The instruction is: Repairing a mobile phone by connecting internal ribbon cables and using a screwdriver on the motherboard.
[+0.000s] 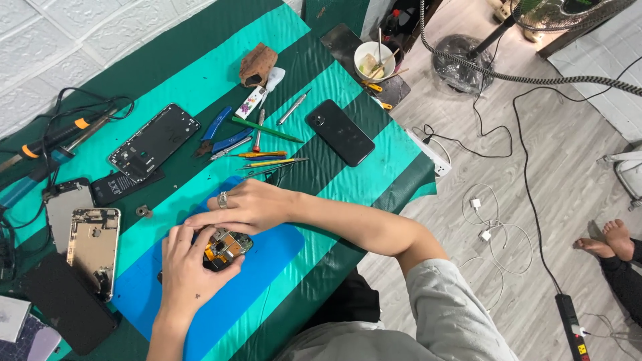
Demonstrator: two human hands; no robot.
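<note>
The opened phone (224, 247) lies on the blue mat (267, 267) near the front edge of the counter (374, 167), its insides up: gold and dark parts show between the two hands. Most of its body is covered, so its long axis cannot be told for sure; the visible part seems to run from lower left to upper right.

The left hand (190, 271) comes at it from below, the palm over the phone's lower left end, the fingers (177, 234) curled close around that edge and gripping it. The right hand (244, 207), with a ring (223, 200) on one finger, lies across the top of the phone from the right, its fingers nearly flat and close together, the tips touching the phone's upper edge just beside the left thumb. Whether they pinch some small part or tool is hidden. Both hands are on the phone; neither is nearer.

Beyond the mat, upward, lie tweezers and screwdrivers (267, 157) in a loose row, blue pry tools (224, 134) and a whole black phone (340, 132), well apart from the hands. To the left are a black back cover (154, 142), a battery (120, 186), a gold phone frame (93, 251) and a dark screen (67, 304). A soldering iron (57, 137) rests at the far left.
</note>
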